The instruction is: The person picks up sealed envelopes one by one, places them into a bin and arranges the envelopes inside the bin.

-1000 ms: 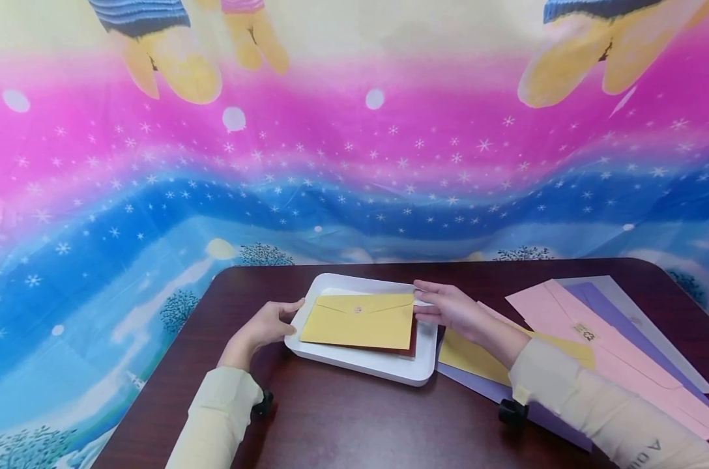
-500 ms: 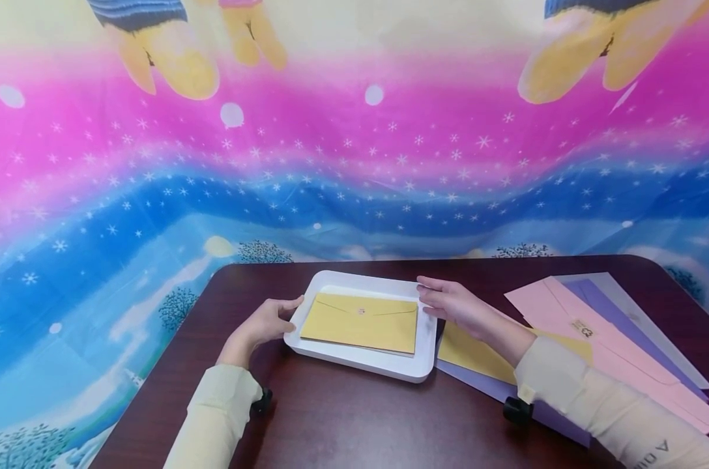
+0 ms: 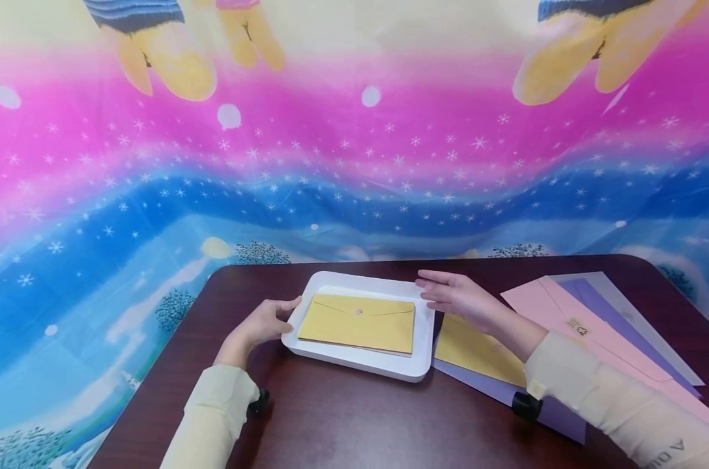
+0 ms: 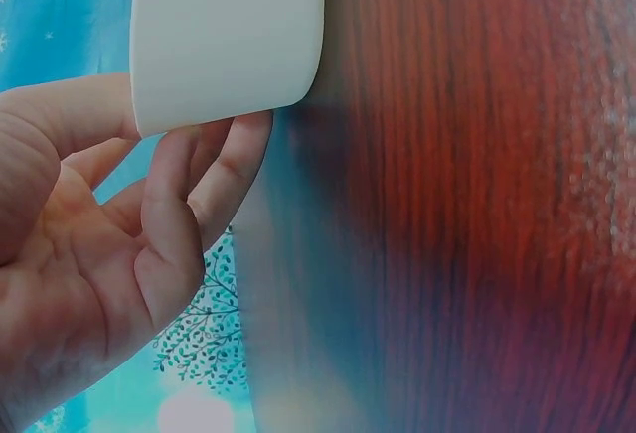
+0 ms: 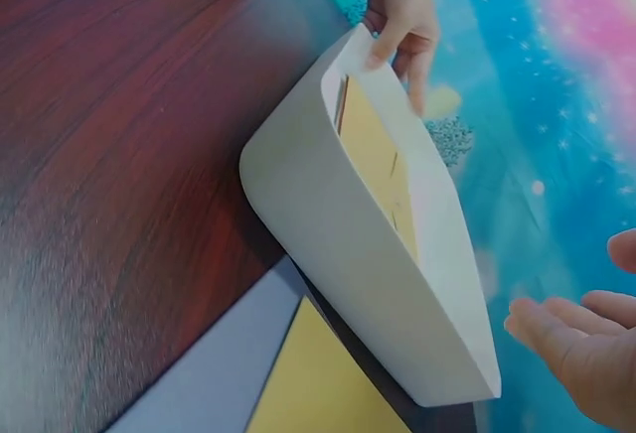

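A white rectangular tray (image 3: 354,370) rests on the table, with a small yellow envelope (image 3: 357,331) flap side up inside it. Whitish paper edges peek out beneath the envelope. My left hand (image 3: 263,322) grips the tray's left end, its thumb over the rim; in the left wrist view the fingers (image 4: 231,170) bend in against the tray's wall. By the tray's right end is my right hand (image 3: 463,303), fingers extended. The right wrist view shows a gap between that hand's fingertips (image 5: 522,319) and the tray wall.
Right of the tray lie a larger yellow envelope (image 3: 472,352) and a purple envelope (image 3: 565,417), partly under my right forearm. Farther right, a pink envelope (image 3: 618,352) overlaps another purple one (image 3: 601,312) and a grey one (image 3: 630,309). A printed cloth backdrop (image 3: 354,163) hangs behind the table.
My right hand has drawn back to the right from the envelope's edge. The dark red item showing under the yellow envelope is now covered, the pile neater. My left hand stays at the tray.
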The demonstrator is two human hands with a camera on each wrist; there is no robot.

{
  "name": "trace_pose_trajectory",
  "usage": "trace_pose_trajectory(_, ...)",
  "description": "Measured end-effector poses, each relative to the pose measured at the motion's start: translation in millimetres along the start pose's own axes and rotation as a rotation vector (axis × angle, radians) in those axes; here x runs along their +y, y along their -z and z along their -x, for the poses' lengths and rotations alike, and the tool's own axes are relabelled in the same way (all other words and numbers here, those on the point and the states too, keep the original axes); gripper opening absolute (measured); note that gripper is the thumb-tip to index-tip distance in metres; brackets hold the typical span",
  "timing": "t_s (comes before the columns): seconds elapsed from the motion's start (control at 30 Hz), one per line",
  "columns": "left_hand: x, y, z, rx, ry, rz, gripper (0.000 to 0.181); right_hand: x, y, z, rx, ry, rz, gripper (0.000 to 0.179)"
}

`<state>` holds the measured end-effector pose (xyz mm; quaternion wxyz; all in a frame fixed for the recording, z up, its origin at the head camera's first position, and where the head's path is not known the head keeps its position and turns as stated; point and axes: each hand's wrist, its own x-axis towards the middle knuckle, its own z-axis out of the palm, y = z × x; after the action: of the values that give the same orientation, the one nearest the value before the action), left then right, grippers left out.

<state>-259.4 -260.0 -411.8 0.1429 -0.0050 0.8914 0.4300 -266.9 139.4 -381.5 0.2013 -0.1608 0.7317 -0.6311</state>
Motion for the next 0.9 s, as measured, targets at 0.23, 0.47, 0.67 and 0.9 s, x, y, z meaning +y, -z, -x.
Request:
trace_pose_trajectory(0.23,0.9,-0.8,-0.6,-0.002,-0.005,-0.008,0.068,-3.8,13.9,13.7,0.023,0.02,0.032,0.056)
trace_pose_trajectory(0.47,-0.5,-0.4,-0.2,0.003,0.006,-0.015,0.068,-5.8,26.1,26.2,0.051,0.014,0.064,0.056)
trace_pose_trajectory(0.67,-1.4,0.5,-0.2,-0.007,0.004,-0.005,0.068,-6.6,36.7,41.2,0.087,0.014,0.092,0.055)
trace_pose_trajectory(0.9,-1.3,0.9,0.4,-0.007,-0.001,-0.022,0.068,-3.3,52.2,63.5,0.094,0.002,0.247,0.057)
